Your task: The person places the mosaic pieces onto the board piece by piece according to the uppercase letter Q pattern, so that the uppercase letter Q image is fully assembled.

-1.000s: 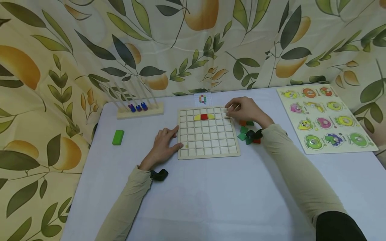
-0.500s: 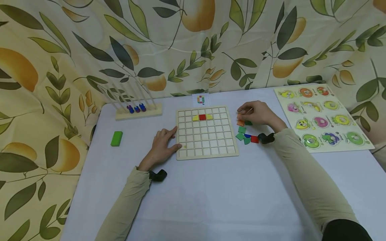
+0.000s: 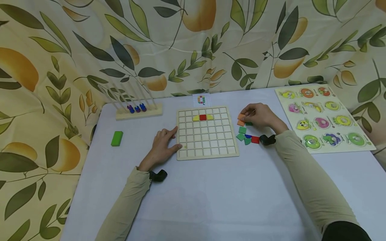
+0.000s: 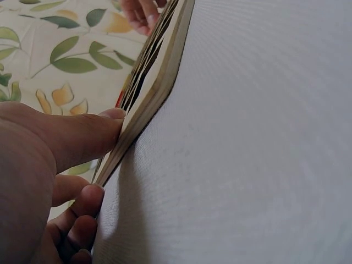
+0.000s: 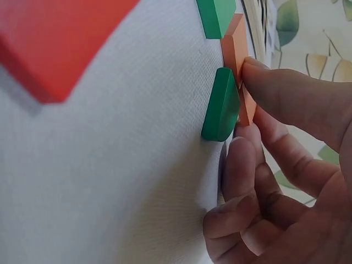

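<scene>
Nearer the worktop's right edge (image 3: 366, 167) now, the right hand (image 3: 257, 115) pinches an orange tile (image 3: 241, 116), seemingly selecting it; the relaxed left hand (image 3: 161, 144) touches the board (image 3: 208, 134).

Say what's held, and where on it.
Right hand: an orange tile, apparently pinched at its edges between thumb and fingers. Left hand: thumb and fingers touch the left edge of the board.

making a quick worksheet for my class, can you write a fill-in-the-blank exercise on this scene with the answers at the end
1. The ____ hand touches the edge of the grid board.
2. On that board, a ____ square sits between two yellow pieces.
3. The right hand touches an ____ piece.
4. The block left of the board is ____.

Missing words: left; red; orange; green.
</scene>
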`<act>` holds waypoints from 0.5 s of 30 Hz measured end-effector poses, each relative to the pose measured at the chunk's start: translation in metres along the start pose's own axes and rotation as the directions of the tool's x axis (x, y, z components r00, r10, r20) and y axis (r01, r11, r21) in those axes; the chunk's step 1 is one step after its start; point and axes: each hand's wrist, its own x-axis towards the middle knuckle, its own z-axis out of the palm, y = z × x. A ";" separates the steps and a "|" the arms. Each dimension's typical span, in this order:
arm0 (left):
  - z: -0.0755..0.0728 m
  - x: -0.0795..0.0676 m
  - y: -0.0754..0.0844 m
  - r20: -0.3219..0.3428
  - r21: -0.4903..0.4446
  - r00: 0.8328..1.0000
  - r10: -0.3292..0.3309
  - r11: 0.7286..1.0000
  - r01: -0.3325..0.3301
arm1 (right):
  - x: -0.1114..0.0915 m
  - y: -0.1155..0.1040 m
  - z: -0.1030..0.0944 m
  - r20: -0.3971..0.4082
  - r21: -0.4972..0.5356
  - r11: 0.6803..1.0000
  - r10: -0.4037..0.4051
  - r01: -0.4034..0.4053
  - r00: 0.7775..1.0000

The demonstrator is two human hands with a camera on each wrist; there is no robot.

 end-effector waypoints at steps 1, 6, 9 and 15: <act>0.000 0.000 0.000 0.000 0.001 1.000 0.001 1.000 -0.001 | 0.000 0.000 0.000 -0.002 0.001 1.000 0.002 -0.002 1.000; 0.000 0.000 0.000 0.002 0.004 1.000 0.001 1.000 -0.001 | 0.000 -0.002 0.000 0.008 0.013 1.000 0.002 -0.002 1.000; -0.001 0.000 0.000 0.005 0.003 1.000 -0.005 1.000 0.005 | 0.000 -0.002 0.000 0.016 0.016 1.000 0.006 -0.006 1.000; -0.001 0.000 0.000 0.006 0.000 1.000 -0.005 1.000 0.005 | 0.000 -0.003 0.000 0.025 0.004 1.000 -0.003 0.002 1.000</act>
